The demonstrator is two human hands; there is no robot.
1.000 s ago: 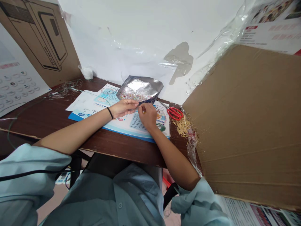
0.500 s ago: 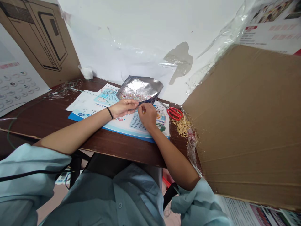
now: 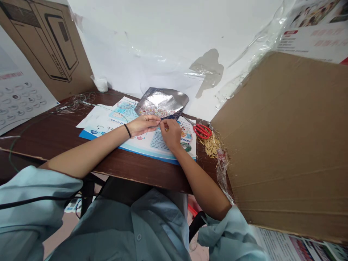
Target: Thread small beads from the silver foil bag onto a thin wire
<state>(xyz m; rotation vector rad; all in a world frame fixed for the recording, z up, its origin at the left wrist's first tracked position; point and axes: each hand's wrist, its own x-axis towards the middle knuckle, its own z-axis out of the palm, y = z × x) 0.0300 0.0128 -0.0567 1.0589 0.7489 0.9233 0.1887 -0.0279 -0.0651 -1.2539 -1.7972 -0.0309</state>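
From the head camera, the person is leaning over a dark wooden table (image 3: 114, 170), with both forearms resting on it and the hands coming together near its middle. The left hand (image 3: 143, 125), wearing a black band (image 3: 127, 130) at the wrist, is half curled, with its fingers reaching toward the right hand; whether it is gripping anything, I cannot tell. The right hand (image 3: 170, 135) is closed into a tight pinch, holding something too small to make out just below a foil pouch (image 3: 161, 99). The pouch is lying on the top edge of a printed sheet (image 3: 160, 146), with its lower edge almost touching the fingers and many colored beads (image 3: 152, 111) showing through its clear front. A tangle of thin wire (image 3: 76, 102) is lying on the table at the left, beyond the left forearm. Red-handled scissors (image 3: 202, 131) are resting just right of the sheet, beside a loose pile of gold pins (image 3: 209, 146). A large cardboard sheet (image 3: 282, 145) is leaning in from the right, its lower left edge beside the pins.
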